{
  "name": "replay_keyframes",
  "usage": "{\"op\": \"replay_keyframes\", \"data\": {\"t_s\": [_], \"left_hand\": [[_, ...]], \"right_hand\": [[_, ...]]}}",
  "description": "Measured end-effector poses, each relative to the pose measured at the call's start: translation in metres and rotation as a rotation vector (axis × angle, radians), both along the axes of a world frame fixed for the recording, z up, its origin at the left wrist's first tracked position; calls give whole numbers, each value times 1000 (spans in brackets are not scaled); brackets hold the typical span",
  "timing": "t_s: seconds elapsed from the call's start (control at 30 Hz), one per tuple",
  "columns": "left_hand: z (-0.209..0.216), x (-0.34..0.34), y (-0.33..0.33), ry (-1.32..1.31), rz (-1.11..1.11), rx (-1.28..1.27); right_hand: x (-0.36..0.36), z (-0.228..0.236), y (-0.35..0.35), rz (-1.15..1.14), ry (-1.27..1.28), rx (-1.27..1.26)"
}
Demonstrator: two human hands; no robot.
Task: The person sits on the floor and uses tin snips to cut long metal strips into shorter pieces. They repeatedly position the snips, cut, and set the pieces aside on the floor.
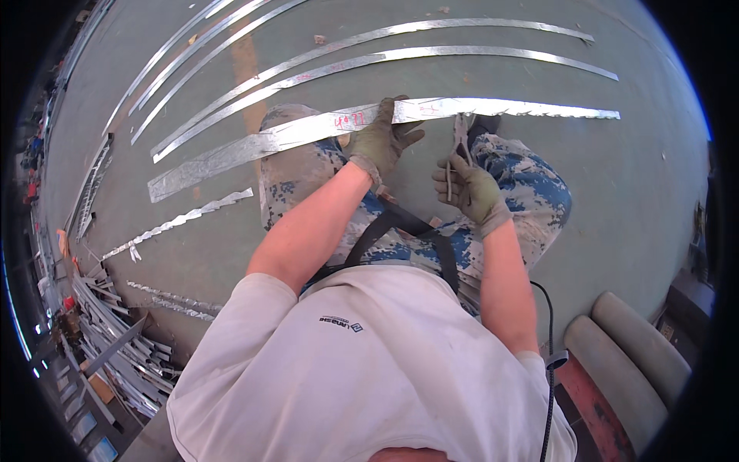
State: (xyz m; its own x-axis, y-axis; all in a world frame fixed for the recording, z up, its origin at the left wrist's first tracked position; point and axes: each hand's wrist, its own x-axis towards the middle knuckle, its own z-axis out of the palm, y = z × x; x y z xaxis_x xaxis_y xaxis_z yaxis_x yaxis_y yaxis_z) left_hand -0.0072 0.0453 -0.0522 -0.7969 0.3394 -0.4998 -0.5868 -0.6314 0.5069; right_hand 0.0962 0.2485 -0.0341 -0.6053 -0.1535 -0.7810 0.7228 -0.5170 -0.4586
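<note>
A long silver sheet-metal strip (300, 132) lies across in front of me, above my knees, with red handwritten marks on it. Its right part has a jagged, crimped lower edge. My left hand (382, 142), in an olive work glove, grips the strip near its middle, fingers over the upper edge and thumb apart. In my right hand (473, 189), also gloved, the handles of a pair of pliers (461, 138) are held. The jaws of the pliers meet the strip's lower edge, just right of my left hand; whether they bite on it is too small to tell.
Several narrow metal strips (431, 54) lie on the green floor (616, 185) beyond. At the left are a twisted metal strip (185, 218) and a heap of metal offcuts (123, 346). Grey padded cylinders (620, 362) stand at the lower right. A black cable (550, 331) hangs beside my right arm.
</note>
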Motion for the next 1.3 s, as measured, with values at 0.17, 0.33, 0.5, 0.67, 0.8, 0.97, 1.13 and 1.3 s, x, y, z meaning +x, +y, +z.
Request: {"op": "replay_keyframes", "data": {"t_s": [0.17,0.33,0.5,0.67,0.8,0.97,1.13,1.3], "left_hand": [[-8,0,-4,-10,1,-22],[-3,-1,-1,-30,14,-64],[-7,-2,0,-24,26,-39],[-9,-2,-1,-34,26,-3],[-10,-2,-3,-24,25,8],[-12,-2,-3,-8,23,22],[-11,-1,-2,8,35,24],[-8,-1,-1,-9,40,-8]], "right_hand": [[13,0,-14,16,-9,77],[20,-2,-36,109,47,180],[16,1,-49,169,53,252],[19,-4,-49,152,59,279],[21,-13,-45,135,75,336],[18,-22,-42,152,109,357],[18,-26,-42,177,145,414],[15,-26,-43,181,120,445]]}}
